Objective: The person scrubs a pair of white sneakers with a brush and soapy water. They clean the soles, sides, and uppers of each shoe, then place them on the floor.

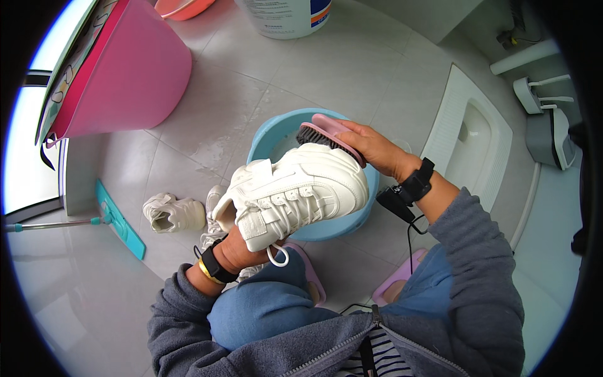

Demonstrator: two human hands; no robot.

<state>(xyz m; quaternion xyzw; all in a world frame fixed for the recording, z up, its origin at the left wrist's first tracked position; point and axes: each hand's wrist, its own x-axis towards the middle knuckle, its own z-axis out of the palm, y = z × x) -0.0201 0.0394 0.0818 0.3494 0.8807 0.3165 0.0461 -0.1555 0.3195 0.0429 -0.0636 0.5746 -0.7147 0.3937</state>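
Note:
A white lace-up sneaker (301, 188) is held over a light blue plastic basin (271, 134), its toe pointing right. My left hand (245, 249) grips it from below near the heel and opening; most of the fingers are hidden by the shoe. In my right hand (372, 146) is a pink-handled scrub brush (332, 134) with dark bristles, which lie against the sole edge near the toe. Part of the basin's inside shows behind the shoe and brush. One white lace loop hangs beneath the sneaker, close to my left wrist.
More pale shoes (174, 213) stand on the tiled floor at left, beside a teal floor squeegee or mop (120, 226). A large pink tub (136, 70) and a white bucket (287, 19) are farther off. On the right are a squat toilet (435, 118) and toilet brushes (527, 96).

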